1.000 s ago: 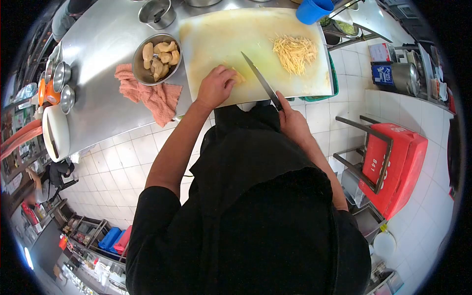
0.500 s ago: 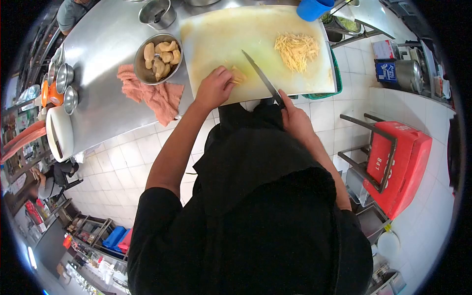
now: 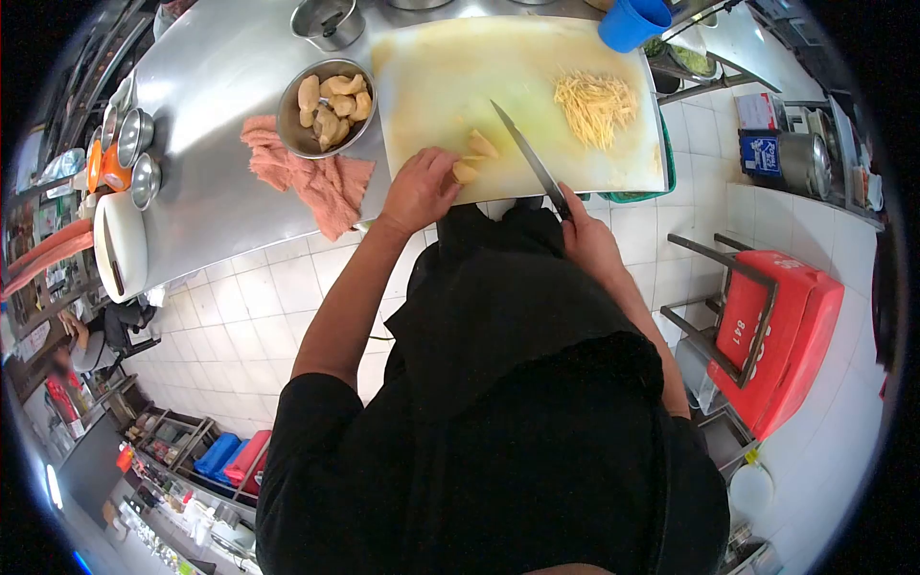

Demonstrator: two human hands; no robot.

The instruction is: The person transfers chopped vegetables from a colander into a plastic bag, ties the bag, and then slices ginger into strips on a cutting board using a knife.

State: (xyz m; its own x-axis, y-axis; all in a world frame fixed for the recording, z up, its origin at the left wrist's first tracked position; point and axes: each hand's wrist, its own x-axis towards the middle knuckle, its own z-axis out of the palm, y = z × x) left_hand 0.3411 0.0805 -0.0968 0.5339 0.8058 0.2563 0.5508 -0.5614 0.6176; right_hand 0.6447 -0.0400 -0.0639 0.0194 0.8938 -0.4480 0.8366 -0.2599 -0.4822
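My right hand (image 3: 593, 242) is closed round the handle of a kitchen knife (image 3: 529, 151), whose blade lies low over the white cutting board (image 3: 422, 67), tip pointing away from me. Near the board's front edge my left hand (image 3: 420, 189) has its fingers curled against a pale yellow piece of peeled ginger (image 3: 466, 172). Another cut ginger piece (image 3: 482, 144) lies just beyond those fingertips, apart from the blade. A heap of thin ginger strips (image 3: 596, 108) rests on the right part of the board.
Left of the board stand a steel bowl of peeled ginger (image 3: 332, 69) and a crumpled pink cloth (image 3: 331, 196) on the steel table (image 3: 211, 182). A blue cup (image 3: 632, 27) is at the board's far right corner. A red crate (image 3: 776, 335) stands at right.
The view has shifted, moving the board slightly right in the picture. Near my left hand, the ginger now shows as separate larger pieces. The knife stays in my right hand.
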